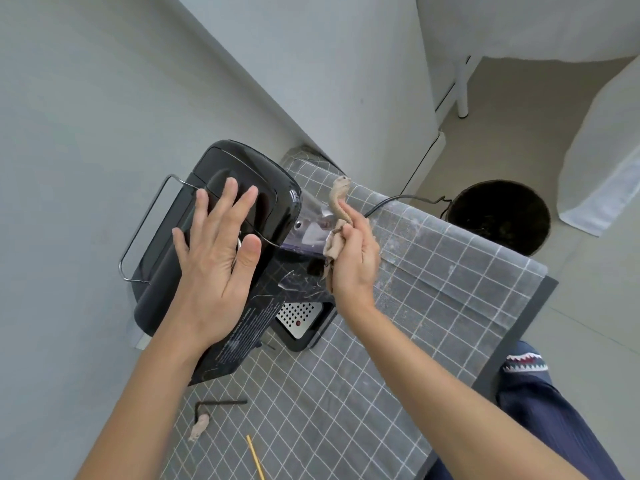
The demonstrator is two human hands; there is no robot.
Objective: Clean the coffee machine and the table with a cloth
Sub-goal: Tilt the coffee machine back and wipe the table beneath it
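The black coffee machine [273, 202] stands on the table at the wall, seen from above. My left hand [214, 251] lies flat on its top, fingers spread, holding nothing. At the machine's right side, against the clear water tank [310, 230], my right hand [353, 258] grips a crumpled beige cloth [333, 242]. A small tan snake figure [337, 199] rises just above that hand; whether the fingers hold it too is unclear. The table wears a grey checked tablecloth [433, 289]. The perforated drip tray [299, 315] shows below the machine.
A black hex key [218, 405], a small tan figure [199, 426] and a yellow stick [255, 457] lie at the table's near end. The machine's cable [398, 199] runs off the far edge. A dark round bin [498, 216] stands on the floor beyond, near white-draped furniture [609, 150].
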